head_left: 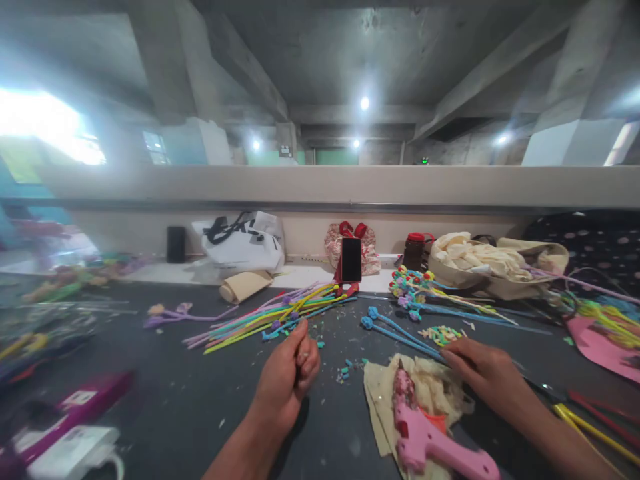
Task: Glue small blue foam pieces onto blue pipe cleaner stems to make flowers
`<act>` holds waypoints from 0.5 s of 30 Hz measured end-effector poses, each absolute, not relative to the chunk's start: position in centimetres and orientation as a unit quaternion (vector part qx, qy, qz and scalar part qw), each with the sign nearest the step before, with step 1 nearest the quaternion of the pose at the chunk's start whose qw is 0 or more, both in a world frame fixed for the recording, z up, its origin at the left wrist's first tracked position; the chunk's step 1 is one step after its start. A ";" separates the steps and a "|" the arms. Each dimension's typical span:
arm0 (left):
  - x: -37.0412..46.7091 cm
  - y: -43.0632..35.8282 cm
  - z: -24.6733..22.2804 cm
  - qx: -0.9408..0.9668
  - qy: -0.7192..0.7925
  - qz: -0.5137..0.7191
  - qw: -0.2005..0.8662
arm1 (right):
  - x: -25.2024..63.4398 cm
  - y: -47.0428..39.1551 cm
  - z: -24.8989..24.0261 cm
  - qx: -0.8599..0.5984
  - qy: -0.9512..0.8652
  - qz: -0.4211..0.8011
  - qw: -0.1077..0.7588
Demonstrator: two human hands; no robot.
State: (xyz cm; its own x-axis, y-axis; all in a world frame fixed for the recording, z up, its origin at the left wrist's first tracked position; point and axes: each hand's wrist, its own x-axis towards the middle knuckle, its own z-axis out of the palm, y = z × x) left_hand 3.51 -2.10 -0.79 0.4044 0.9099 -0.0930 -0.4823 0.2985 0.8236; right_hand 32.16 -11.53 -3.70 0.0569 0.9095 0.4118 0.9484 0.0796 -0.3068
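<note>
My left hand is raised over the middle of the dark table, thumb up and fingers curled in. Whatever it may hold is hidden or too small to name. On the right, my right hand has its fingers closed at the lower end of blue pipe-cleaner stems with round knotted heads. A heap of small cut pieces lies just beyond its fingertips. Below, a pink hot glue gun with a stained nozzle rests on a crumpled cream cloth. Blue-green snippets are scattered between the hands.
A bundle of coloured pipe cleaners lies beyond my left hand; finished-looking knotted stems lie at right. A phone stands upright at the back, near a white bag and a cream cloth bag. Yellow-handled pliers lie right.
</note>
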 end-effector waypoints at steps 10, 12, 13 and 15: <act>2.7 -1.7 -0.6 0.263 0.167 0.457 0.833 | 31.4 -11.5 -3.6 -0.671 -0.682 0.002 0.292; 3.6 -2.9 -0.5 0.291 0.193 0.427 0.834 | 29.6 -11.7 -2.6 -0.651 -0.688 0.024 0.319; 4.2 -3.6 -0.4 0.316 0.199 0.392 0.841 | 28.4 -11.9 -2.1 -0.631 -0.704 0.044 0.323; 5.5 -5.2 -0.1 0.381 0.174 0.335 0.844 | 25.8 -12.2 -1.4 -0.595 -0.732 0.103 0.314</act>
State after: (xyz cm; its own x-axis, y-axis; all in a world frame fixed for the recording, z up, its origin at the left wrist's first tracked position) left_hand 5.51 -5.17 -0.07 0.7148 0.6982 -0.0384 -0.4331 0.4852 0.7596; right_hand 25.76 -12.23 -1.40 -0.0939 0.9364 0.3382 0.8073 0.2704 -0.5245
